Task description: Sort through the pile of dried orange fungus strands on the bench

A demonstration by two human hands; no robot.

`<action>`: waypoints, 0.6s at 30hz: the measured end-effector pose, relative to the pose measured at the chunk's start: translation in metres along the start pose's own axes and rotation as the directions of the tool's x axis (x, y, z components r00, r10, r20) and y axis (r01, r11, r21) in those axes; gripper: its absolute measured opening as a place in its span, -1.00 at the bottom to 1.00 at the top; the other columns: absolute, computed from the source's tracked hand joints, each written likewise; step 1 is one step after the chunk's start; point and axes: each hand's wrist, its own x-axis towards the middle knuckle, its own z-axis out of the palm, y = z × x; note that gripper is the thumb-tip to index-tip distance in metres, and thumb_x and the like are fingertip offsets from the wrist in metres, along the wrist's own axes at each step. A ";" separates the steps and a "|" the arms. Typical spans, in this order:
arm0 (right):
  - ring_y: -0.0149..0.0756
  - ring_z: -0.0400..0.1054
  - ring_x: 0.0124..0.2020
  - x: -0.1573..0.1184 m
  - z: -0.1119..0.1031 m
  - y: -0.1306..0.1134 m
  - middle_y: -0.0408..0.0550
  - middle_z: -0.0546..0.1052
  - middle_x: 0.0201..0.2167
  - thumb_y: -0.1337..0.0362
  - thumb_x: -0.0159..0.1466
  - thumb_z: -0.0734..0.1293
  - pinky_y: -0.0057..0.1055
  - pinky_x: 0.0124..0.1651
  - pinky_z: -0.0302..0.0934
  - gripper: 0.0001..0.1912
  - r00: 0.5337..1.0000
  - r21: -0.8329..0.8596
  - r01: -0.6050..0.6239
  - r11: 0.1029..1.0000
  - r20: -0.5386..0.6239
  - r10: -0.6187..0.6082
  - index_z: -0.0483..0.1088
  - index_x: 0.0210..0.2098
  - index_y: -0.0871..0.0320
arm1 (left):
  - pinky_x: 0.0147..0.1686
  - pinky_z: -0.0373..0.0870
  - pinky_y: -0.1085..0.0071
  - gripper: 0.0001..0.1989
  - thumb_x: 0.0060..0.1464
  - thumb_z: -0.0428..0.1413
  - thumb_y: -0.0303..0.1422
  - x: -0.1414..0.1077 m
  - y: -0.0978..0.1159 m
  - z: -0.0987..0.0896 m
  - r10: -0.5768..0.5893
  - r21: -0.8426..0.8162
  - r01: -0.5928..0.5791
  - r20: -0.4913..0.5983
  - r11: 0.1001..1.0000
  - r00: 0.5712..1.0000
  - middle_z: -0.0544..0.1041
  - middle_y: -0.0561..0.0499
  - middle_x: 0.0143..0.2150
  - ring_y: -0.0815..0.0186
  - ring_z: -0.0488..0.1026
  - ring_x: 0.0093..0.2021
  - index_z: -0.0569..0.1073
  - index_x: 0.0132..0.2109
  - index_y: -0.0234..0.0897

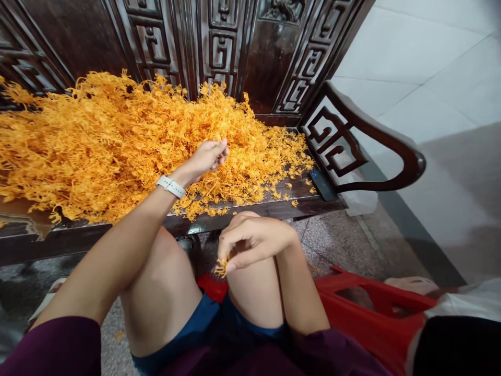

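Orange floret (pixel 221 268) clamped in my right grip (pixel 256 240), before the table (pixel 78 243), looks light, soft, best pinched behind its frills; whether my left grip (pixel 209 157), over the pile (pixel 117 146), is clamped, I cannot tell.

Carved wooden bench (pixel 268 70) and tiled wall (pixel 407 47) suggest a home.

Behind the left fingers (pixel 223 148) sits a whitish, hole-punched wrist strap (pixel 170 186); farther back, a dark purple short fabric sleeve (pixel 64 344) and blue fabric shorts (pixel 188 326).
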 end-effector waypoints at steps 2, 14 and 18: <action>-0.38 0.53 -0.36 -0.006 -0.008 0.005 -0.05 0.67 -0.35 0.13 0.35 0.51 -0.42 -0.25 0.41 -0.79 0.973 0.155 0.069 0.986 -0.229 -0.032 0.61 -0.18 0.16 | -0.58 0.02 0.48 -0.64 0.47 0.03 -0.14 -0.003 -0.001 0.003 0.016 0.054 -0.019 0.051 0.998 0.999 0.37 0.11 -0.47 0.54 0.17 -0.61 0.46 -0.25 -0.28; -0.45 0.31 -0.55 -0.004 -0.032 0.032 -0.22 0.50 -0.46 -0.02 0.36 0.42 -0.45 -0.50 0.22 -0.72 0.193 0.212 0.218 0.953 -0.966 0.170 0.47 -0.14 0.05 | -0.37 -0.08 0.25 -0.70 0.41 0.00 -0.31 -0.031 0.015 0.033 0.481 0.939 -0.324 0.231 0.119 0.846 0.59 -0.14 -0.26 0.28 0.39 -0.36 0.56 -0.23 -0.32; -0.44 0.33 -0.62 0.002 -0.027 0.036 -0.27 0.49 -0.53 -0.07 0.37 0.45 -0.44 -0.55 0.23 -0.65 0.175 0.066 0.019 0.998 -0.983 0.062 0.34 -0.27 0.02 | -0.38 -0.15 0.23 -0.66 0.45 -0.06 -0.35 -0.042 0.020 0.050 0.422 0.926 -0.368 0.368 -0.084 0.829 0.64 -0.21 -0.23 0.18 0.50 -0.30 0.60 -0.13 -0.33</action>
